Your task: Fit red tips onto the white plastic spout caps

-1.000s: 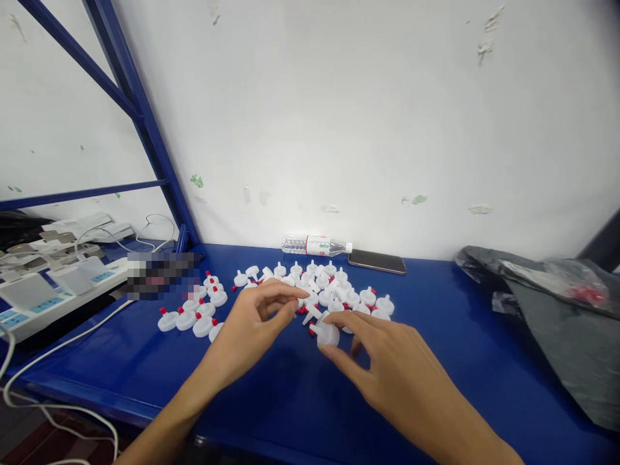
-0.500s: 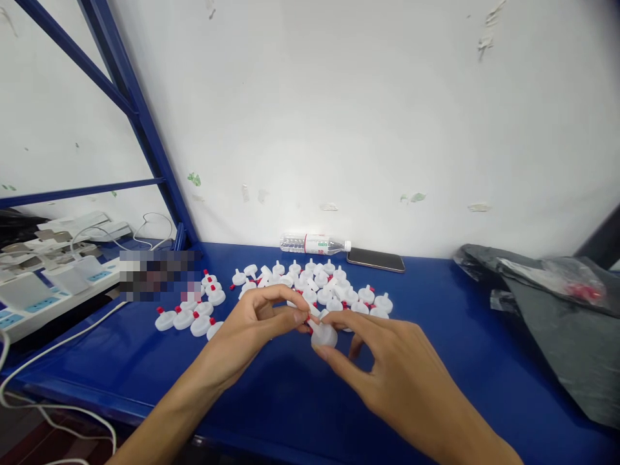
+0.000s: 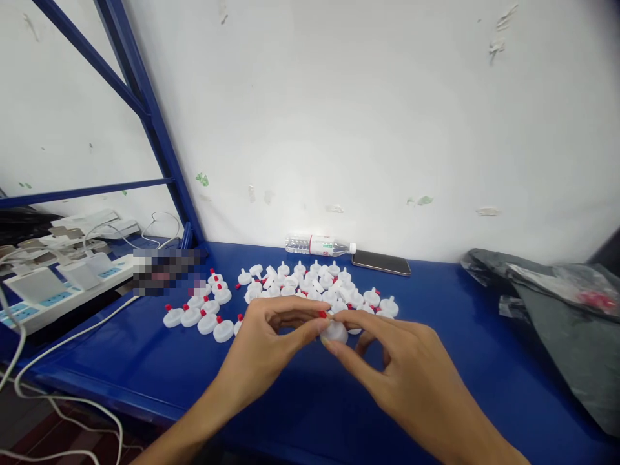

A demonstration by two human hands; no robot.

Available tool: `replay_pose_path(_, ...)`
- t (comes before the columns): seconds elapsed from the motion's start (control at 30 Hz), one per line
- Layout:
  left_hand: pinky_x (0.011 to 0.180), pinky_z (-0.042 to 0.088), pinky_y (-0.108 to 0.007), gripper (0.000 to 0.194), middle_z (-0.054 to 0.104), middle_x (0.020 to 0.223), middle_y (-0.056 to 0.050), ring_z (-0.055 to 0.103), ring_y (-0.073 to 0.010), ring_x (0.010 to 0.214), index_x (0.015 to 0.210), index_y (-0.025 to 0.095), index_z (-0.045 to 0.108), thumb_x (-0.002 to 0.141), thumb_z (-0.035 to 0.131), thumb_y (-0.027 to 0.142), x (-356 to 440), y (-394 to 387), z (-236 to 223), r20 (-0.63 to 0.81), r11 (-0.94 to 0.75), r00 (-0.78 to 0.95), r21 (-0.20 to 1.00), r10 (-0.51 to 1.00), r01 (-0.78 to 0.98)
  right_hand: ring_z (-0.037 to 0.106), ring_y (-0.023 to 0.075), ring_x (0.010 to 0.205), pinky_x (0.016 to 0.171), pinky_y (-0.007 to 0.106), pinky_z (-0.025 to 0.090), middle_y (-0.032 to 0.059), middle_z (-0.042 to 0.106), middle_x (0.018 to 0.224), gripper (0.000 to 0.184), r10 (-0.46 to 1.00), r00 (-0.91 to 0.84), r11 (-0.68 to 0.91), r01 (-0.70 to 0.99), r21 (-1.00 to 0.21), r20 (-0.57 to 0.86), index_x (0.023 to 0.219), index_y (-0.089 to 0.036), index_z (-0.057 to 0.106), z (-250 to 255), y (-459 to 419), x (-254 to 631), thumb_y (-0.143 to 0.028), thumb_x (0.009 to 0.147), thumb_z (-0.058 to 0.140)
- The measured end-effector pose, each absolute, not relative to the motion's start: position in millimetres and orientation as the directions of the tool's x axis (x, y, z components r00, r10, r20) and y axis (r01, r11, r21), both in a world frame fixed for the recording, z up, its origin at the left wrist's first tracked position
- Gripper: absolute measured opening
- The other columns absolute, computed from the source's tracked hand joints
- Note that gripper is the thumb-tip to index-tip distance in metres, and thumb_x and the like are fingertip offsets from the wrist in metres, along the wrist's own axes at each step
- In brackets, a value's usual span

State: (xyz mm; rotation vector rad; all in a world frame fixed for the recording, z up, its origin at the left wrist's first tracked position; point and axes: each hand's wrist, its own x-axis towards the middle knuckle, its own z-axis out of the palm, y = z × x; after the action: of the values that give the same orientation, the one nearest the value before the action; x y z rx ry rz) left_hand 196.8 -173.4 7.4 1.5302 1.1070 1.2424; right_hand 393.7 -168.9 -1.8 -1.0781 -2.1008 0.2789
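My right hand [image 3: 387, 352] grips a translucent white nozzle cap [image 3: 335, 332] by its round base, thumb below and index finger above. Closed at the cap's narrow spout, my left hand [image 3: 285, 332] pinches a small red tip [image 3: 323, 314] between thumb and fingers. The fingertips hide much of the spout, and the two hands almost meet. Behind them lies a heap of white nozzle caps [image 3: 310, 281], most with bare spouts. To the left stand several white caps with red tips [image 3: 207, 323], spouts upward.
Near the wall lie a clear plastic bottle [image 3: 320, 245] and a dark phone [image 3: 381, 262]. A grey plastic bag [image 3: 547, 323] covers the right side. Power strips [image 3: 72, 290] and white cables [image 3: 68, 342] run along the left. A blue frame post [image 3: 155, 123] rises at the left.
My left hand has brought the red tip up onto the spout of the cap in my right hand. The cap is now more upright. The whole view has shifted slightly.
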Motion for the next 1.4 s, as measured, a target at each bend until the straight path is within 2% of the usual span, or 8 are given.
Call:
replay_pose_path(0.23,0.077,0.058,-0.029,0.022,0.081,0.095,-0.002,0.074,-0.0220,0.085,0.094,0.024,0.081,0.082,0.072,0.041,142,-165,34,0.460,-0.253,-0.101,0.644,0.882,0.722,0.063,0.0131,0.047,0.054,0.026,0.042,-0.0114,0.070,0.064,0.028,0.792,-0.306,0.570,0.680,-0.461,0.528,0.123,-0.040,0.064,-1,-167,392,-0.050,0.098,0.058)
replay_pose_path(0.37,0.071,0.053,-0.032,0.024,0.080,0.085,-0.003,0.073,-0.0260,0.081,0.086,0.023,0.080,0.079,0.066,0.042,94,-150,41,0.347,-0.010,-0.148,0.414,0.926,0.910,0.066,0.0123,0.052,0.055,0.026,0.040,-0.0110,0.074,0.072,0.021,0.780,-0.295,0.572,0.695,-0.437,0.552,0.120,-0.039,0.063,-3,-166,392,-0.042,0.101,0.055)
replay_pose_path(0.53,0.068,0.048,-0.031,0.020,0.079,0.085,-0.005,0.073,-0.0262,0.080,0.077,0.023,0.078,0.076,0.063,0.036,72,-137,29,0.123,0.063,-0.095,0.241,0.988,0.969,0.069,0.0131,0.059,0.057,0.028,0.039,-0.0115,0.077,0.086,0.016,0.785,-0.330,0.571,0.715,-0.403,0.525,0.112,-0.039,0.066,-7,-164,393,-0.037,0.101,0.054)
replay_pose_path(0.8,0.064,0.044,-0.029,0.017,0.078,0.082,-0.004,0.070,-0.0234,0.075,0.070,0.024,0.073,0.076,0.062,0.034,69,-134,20,0.102,0.052,-0.074,0.212,0.992,0.976,0.075,0.0208,0.077,0.064,0.032,0.050,-0.0037,0.078,0.101,0.023,0.815,-0.395,0.537,0.790,-0.294,0.424,0.113,-0.035,0.070,-9,-161,392,-0.030,0.103,0.049)
replay_pose_path(0.97,0.064,0.044,-0.029,0.028,0.080,0.094,-0.006,0.072,-0.0257,0.078,0.098,0.023,0.077,0.076,0.066,0.037,64,-135,20,0.096,0.062,-0.089,0.250,0.991,0.966,0.075,0.0221,0.071,0.057,0.032,0.055,0.0071,0.069,0.130,0.047,0.833,-0.475,0.528,0.836,-0.150,0.285,0.144,-0.035,0.055,-17,-158,393,-0.022,0.098,0.055)
replay_pose_path(1.1,0.066,0.044,-0.032,0.037,0.079,0.096,-0.008,0.071,-0.0295,0.084,0.109,0.023,0.076,0.083,0.064,0.045,78,-147,33,0.222,0.090,-0.130,0.185,0.966,0.979,0.076,0.0204,0.071,0.055,0.029,0.055,0.0077,0.068,0.125,0.044,0.841,-0.496,0.528,0.839,-0.128,0.217,0.136,-0.034,0.060,-17,-159,393,-0.018,0.094,0.061)
replay_pose_path(1.27,0.067,0.044,-0.031,0.029,0.077,0.087,-0.004,0.066,-0.0215,0.071,0.099,0.025,0.076,0.094,0.056,0.045,134,-168,28,0.338,-0.164,0.059,0.290,0.939,0.943,0.074,0.0214,0.077,0.062,0.031,0.055,0.0043,0.069,0.114,0.020,0.848,-0.501,0.527,0.830,-0.181,0.173,0.112,-0.030,0.067,-12,-160,391,-0.020,0.094,0.064)
replay_pose_path(1.4,0.073,0.046,-0.030,0.022,0.076,0.100,-0.005,0.068,-0.0212,0.082,0.109,0.024,0.073,0.096,0.056,0.031,178,-169,-3,0.232,-0.323,0.254,0.339,0.939,0.883,0.075,0.0249,0.083,0.068,0.036,0.057,0.0058,0.067,0.123,0.033,0.857,-0.471,0.509,0.837,-0.199,0.208,0.126,-0.032,0.061,-17,-161,393,-0.025,0.093,0.067)
